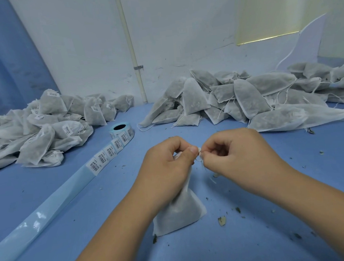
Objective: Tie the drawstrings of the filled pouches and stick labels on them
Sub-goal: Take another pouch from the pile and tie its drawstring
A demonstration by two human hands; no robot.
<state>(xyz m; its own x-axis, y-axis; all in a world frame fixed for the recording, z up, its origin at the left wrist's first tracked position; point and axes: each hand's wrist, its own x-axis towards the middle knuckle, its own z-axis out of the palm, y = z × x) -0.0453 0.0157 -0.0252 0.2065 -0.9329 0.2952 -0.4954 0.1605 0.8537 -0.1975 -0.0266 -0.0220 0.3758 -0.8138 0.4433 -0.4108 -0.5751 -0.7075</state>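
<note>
Both hands working a pouch's drawstring at frame centre.

The left hand (165, 163) grips the gathered neck of the filled pouch (179, 214) standing on the blue table (257, 237); the right hand (230, 152) pinches the drawstring (200, 157). Label roll (120, 130) upper left.

The pouch (179, 214) has its neck hidden behind the left hand (165, 161). The drawstring (199, 158) shows only as a scrap against the right hand (234, 152). At ten o'clock the labels (107, 154) carry print too small to read. The labelled pile (33, 131) at nine and the unlabelled pile (267, 98) at two run past the edges.
</note>
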